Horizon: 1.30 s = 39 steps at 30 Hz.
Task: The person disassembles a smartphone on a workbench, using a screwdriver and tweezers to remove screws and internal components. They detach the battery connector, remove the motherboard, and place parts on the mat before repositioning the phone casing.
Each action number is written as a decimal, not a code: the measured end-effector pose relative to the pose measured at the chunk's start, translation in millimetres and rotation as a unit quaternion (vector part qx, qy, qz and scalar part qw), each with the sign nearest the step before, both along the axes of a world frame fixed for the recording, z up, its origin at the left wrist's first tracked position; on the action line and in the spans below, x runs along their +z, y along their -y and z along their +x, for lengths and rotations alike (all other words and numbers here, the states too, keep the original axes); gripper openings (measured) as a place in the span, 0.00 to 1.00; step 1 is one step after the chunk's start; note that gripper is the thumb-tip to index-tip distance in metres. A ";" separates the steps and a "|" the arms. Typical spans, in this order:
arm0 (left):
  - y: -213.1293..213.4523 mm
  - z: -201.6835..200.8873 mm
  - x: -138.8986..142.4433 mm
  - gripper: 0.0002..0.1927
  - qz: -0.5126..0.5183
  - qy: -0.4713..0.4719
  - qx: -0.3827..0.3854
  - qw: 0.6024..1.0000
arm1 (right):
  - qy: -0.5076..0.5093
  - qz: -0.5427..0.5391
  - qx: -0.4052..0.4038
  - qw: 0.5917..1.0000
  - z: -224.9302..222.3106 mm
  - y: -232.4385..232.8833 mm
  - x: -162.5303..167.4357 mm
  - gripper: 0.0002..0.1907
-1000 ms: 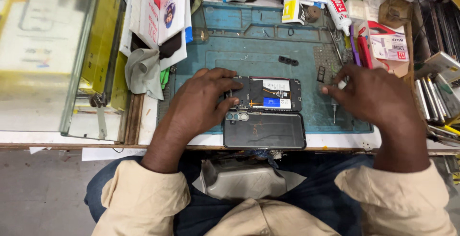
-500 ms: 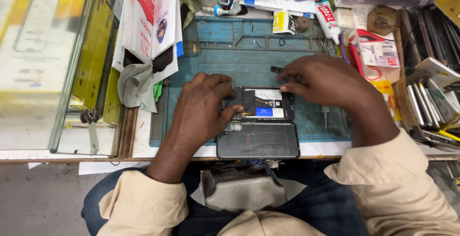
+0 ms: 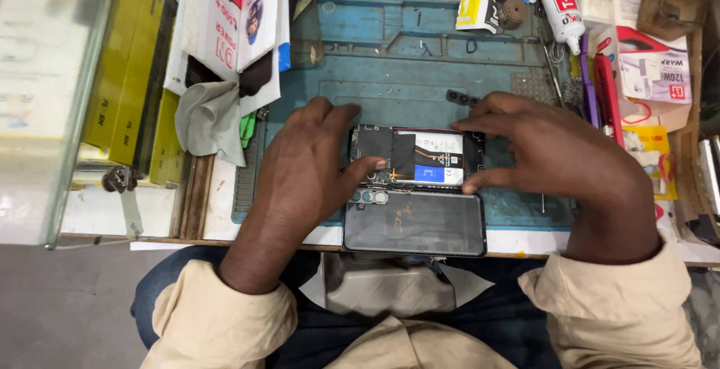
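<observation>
- Black and flat, the opened phone (image 3: 417, 157) lies on the blue work mat (image 3: 390, 69), right in the middle of the bench, between both hands.
- Its back is off, so I can see the battery and small parts inside. They look thin and easy to break.
- Just below it, touching its near edge, lies the dark back cover (image 3: 414, 223), smooth and shiny. It looks slippery to me.
- The left hand (image 3: 307, 163) rests on the left end of the phone. Its thumb presses on the top corner, near the camera bits. The other fingers are spread out on the mat. It grips nothing; it only holds the phone down.
- The right hand (image 3: 555, 151) pinches the right end of the phone, the thumb on the near edge and the fingers curled over the far edge.
- I think the phone is light and stiff, but it would crack if bent. The outer edges look like the safe place to hold it, not the open middle.
- A small black part (image 3: 461, 99) sits on the mat just past the right fingers.
- A grey cloth (image 3: 211, 120) lies to the left, and a glue tube (image 3: 559, 1) lies at the far right.
</observation>
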<state>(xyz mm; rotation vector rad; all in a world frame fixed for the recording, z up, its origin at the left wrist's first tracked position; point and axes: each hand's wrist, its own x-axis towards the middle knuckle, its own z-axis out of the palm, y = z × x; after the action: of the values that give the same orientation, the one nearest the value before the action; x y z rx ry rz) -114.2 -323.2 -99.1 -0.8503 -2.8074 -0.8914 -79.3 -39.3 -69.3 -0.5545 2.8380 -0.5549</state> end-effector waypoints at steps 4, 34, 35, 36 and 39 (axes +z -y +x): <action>-0.6 1.5 -5.3 0.27 0.000 0.014 0.014 1.000 | 0.005 0.032 -0.055 0.998 7.3 0.5 -7.1 0.37; 25.1 30.7 10.8 0.14 0.229 0.025 -0.121 0.965 | -0.132 -0.198 -0.171 0.956 77.3 35.8 -39.2 0.32; 23.4 31.8 10.7 0.14 0.225 0.059 -0.104 0.967 | -0.136 -0.203 -0.170 0.955 79.1 35.7 -41.0 0.31; 20.3 33.5 10.7 0.14 0.220 0.093 -0.087 0.967 | -0.139 -0.207 -0.170 0.953 80.6 36.2 -42.0 0.31; 14.0 36.7 11.6 0.13 0.229 0.116 -0.084 0.963 | -0.152 -0.205 -0.164 0.953 84.4 37.8 -41.7 0.31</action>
<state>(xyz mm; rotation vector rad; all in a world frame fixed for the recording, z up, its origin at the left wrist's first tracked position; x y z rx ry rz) -77.5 -337.2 -87.5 -0.9641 -2.5503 -1.6812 5.1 -77.1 -111.1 -0.2384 3.1416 -1.2360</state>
